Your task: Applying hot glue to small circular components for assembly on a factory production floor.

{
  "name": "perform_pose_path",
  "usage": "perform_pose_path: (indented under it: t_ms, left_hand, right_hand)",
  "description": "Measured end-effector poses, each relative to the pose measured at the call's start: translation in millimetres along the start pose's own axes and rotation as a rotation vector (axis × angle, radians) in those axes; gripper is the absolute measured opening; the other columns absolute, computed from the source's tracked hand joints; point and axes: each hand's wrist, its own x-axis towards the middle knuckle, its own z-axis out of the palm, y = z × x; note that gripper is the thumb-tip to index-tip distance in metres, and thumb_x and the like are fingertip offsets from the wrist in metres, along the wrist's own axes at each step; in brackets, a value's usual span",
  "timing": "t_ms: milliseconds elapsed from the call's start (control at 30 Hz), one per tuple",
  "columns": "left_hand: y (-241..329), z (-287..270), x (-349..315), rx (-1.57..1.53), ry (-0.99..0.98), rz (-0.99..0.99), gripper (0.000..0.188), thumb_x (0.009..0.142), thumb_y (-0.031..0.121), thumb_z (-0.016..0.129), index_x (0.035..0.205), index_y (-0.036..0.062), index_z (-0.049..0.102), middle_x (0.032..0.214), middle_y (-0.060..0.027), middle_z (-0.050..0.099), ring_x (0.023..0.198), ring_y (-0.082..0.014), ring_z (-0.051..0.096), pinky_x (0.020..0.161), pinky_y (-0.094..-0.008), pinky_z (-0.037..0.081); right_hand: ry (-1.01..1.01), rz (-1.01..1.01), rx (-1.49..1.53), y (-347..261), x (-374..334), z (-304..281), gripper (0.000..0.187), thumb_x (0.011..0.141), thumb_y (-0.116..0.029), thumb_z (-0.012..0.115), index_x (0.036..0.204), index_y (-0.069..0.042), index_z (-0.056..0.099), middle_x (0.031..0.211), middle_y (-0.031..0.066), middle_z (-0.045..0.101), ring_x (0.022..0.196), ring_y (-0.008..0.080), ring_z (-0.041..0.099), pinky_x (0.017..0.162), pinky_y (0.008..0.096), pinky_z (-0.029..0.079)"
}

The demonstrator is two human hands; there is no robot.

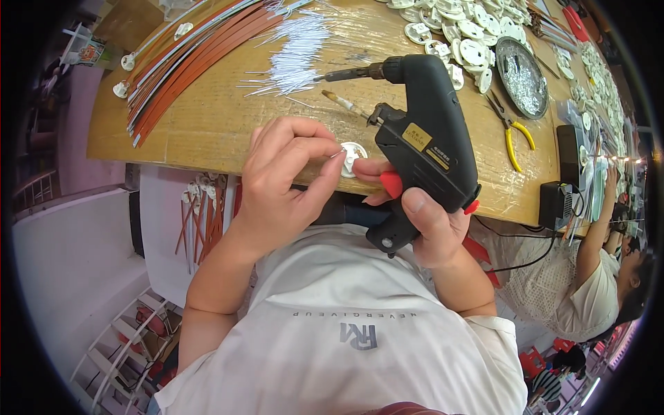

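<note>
My right hand [434, 225] is wrapped round the grip of a black soldering gun [443, 131], its fingers at the red trigger [391, 184]. The gun's tip points left, over the table and toward a heap of thin white wires [299, 59]. Thumb and index finger of my left hand [280, 169] are pinched together on a tiny thin piece that is too small to name. Just right of that pinch, a round white plastic part [355, 152] lies at the table's near edge, close to my right fingertips. A small brush [340, 101] is partly hidden behind the gun.
Orange and white strips [207, 59] lie at the left. Round white parts [470, 31] are piled at the back right, beside a dark dish [501, 69] of shiny bits and yellow-handled pliers [512, 135]. A co-worker [581, 290] sits at the right; a cable [522, 265] hangs there.
</note>
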Motion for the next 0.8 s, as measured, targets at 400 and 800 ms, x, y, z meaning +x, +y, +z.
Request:
perform_pose_path:
  t_ms: [400, 800]
  left_hand:
    - [-2.3, 9.1, 6.5, -0.092, -0.063, -0.026, 0.015, 0.077, -0.001, 0.077, 0.090, 0.0047, 0.071, 0.094, -0.0060, 0.067, 0.086, -0.0227, 0.063, 0.077, -0.0342, 0.045]
    - [-2.1, 3.7, 6.4, -0.254, -0.123, -0.117, 0.008, 0.086, -0.004, 0.071, 0.093, -0.0026, 0.067, 0.100, -0.0111, 0.065, 0.087, -0.0184, 0.064, 0.074, -0.0281, 0.051]
  right_hand:
    - [-0.078, -0.185, -0.034, -0.2, 4.4, -1.0, 0.068, 0.094, -0.044, 0.053, 0.136, 0.010, 0.050, 0.138, 0.0308, 0.056, 0.126, 0.0377, 0.060, 0.091, 0.0386, 0.056]
    - [0.036, -0.086, 0.022, 5.6, 5.3, -2.1, 0.063, 0.094, -0.039, 0.053, 0.132, 0.012, 0.052, 0.135, 0.0309, 0.059, 0.120, 0.0368, 0.063, 0.092, 0.0378, 0.056]
